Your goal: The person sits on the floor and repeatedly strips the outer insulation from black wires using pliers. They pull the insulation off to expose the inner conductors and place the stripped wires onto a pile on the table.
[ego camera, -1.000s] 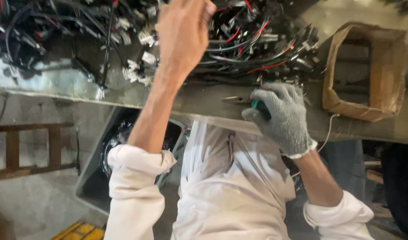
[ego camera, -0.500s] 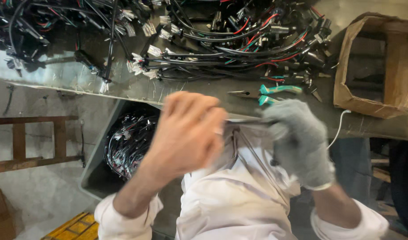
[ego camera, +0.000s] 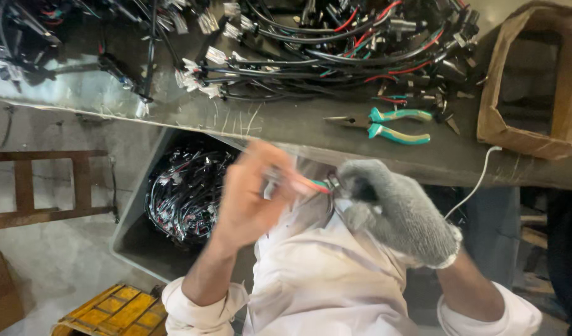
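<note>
My bare left hand [ego camera: 252, 202] is blurred, just below the table edge in front of my chest, and its fingers pinch one end of a short wire piece [ego camera: 311, 185] with red and green on it. My right hand [ego camera: 395, 211] wears a grey knit glove and grips the other end of that wire. Teal-handled pliers [ego camera: 385, 124] lie on the metal table [ego camera: 280, 121] just above my hands, untouched. A big tangle of black, red and green wire harnesses [ego camera: 336, 43] covers the far part of the table.
An open cardboard box [ego camera: 535, 81] stands at the table's right end. Under the table a grey bin [ego camera: 136, 236] holds more black wire harnesses. A yellow crate [ego camera: 112, 311] sits bottom left, a wooden frame [ego camera: 43, 186] at the left. A white cable [ego camera: 479, 180] hangs off the table edge.
My left hand came down from the wire pile to in front of my chest. My right hand let go of the pliers, which now lie on the table, and both hands hold the wire piece.
</note>
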A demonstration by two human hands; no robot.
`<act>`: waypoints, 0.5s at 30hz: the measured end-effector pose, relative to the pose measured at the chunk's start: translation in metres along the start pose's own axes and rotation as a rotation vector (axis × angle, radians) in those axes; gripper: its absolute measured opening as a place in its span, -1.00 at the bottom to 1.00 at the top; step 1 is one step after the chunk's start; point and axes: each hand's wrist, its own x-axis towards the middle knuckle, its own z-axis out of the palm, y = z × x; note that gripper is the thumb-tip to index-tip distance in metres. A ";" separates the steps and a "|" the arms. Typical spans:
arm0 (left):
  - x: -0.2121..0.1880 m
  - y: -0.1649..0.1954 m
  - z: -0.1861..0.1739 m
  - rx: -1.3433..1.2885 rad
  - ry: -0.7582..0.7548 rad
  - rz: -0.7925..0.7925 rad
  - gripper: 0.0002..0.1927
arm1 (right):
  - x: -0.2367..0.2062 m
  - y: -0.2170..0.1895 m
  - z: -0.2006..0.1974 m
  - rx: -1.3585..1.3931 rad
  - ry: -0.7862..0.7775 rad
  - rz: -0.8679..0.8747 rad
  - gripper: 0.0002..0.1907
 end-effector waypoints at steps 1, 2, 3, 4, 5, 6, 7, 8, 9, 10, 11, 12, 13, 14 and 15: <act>0.000 0.004 0.005 -0.072 -0.069 -0.039 -0.78 | 0.000 -0.001 0.001 0.078 -0.024 0.018 -0.50; -0.001 0.007 0.009 -0.141 -0.136 -0.077 -0.78 | 0.001 -0.002 0.002 0.042 0.012 -0.088 -0.57; -0.002 0.010 0.011 -0.208 -0.205 -0.113 -0.76 | 0.001 -0.002 0.004 0.005 0.049 -0.196 -0.65; -0.003 0.011 0.011 -0.167 -0.038 0.056 -0.77 | 0.002 -0.001 0.007 -0.032 0.088 -0.303 -0.72; -0.005 0.014 0.008 -0.129 0.125 0.221 -0.78 | 0.001 0.001 0.007 -0.083 0.097 -0.268 -0.71; -0.009 0.017 0.003 -0.375 0.284 0.116 -0.76 | 0.000 0.004 0.007 -0.138 0.108 -0.233 -0.69; -0.012 0.021 -0.004 -0.617 0.443 0.012 -0.74 | 0.000 0.009 0.006 -0.196 0.119 -0.207 -0.68; -0.016 0.026 -0.012 -0.476 0.426 -0.001 -0.73 | -0.001 0.014 0.006 -0.119 0.127 -0.069 -0.72; -0.020 0.034 -0.020 -0.333 0.412 -0.019 -0.72 | -0.005 0.018 0.008 -0.037 0.130 0.071 -0.76; -0.024 0.043 -0.025 -0.130 0.360 -0.045 -0.64 | -0.009 0.021 0.011 0.050 0.124 0.219 -0.79; -0.028 0.054 -0.031 0.074 0.310 -0.060 -0.56 | -0.012 0.025 0.011 0.139 0.156 0.217 -0.83; -0.030 0.066 -0.033 0.216 0.248 0.010 -0.55 | -0.014 0.029 0.011 0.226 0.195 0.216 -0.82; -0.030 0.076 -0.036 0.271 0.204 0.114 -0.54 | -0.018 0.031 0.012 0.313 0.235 0.224 -0.77; -0.027 0.086 -0.037 0.231 0.178 0.292 -0.53 | -0.021 0.034 0.012 0.369 0.234 0.246 -0.74; -0.022 0.094 -0.038 0.202 0.147 0.445 -0.52 | -0.023 0.036 0.012 0.425 0.235 0.261 -0.71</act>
